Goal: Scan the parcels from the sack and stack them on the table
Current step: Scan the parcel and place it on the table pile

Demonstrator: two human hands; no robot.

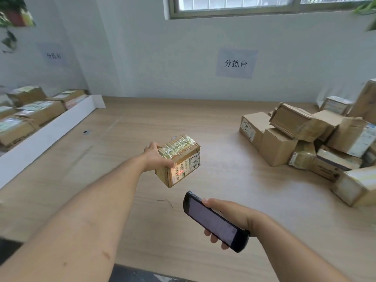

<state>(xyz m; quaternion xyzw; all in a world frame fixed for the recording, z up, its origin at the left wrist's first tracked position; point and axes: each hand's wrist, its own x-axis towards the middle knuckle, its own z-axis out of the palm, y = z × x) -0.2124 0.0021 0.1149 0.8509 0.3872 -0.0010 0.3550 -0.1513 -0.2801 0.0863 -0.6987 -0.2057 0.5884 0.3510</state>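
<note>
My left hand [155, 156] grips a small taped cardboard parcel [180, 159] from its left side and holds it above the wooden table [142, 123]. A red scan light falls on the parcel's white label. Below it, my right hand [225, 216] holds a black handheld scanner [213, 220], screen up, its front end pointing at the parcel. A loose heap of several cardboard parcels [309, 137] lies on the table at the right. No sack is in view.
A white divider board [50, 135] runs along the table's left side, with several more boxes [30, 112] behind it. Paper signs hang on the wall under a window. A small dark hole [87, 131] marks the tabletop.
</note>
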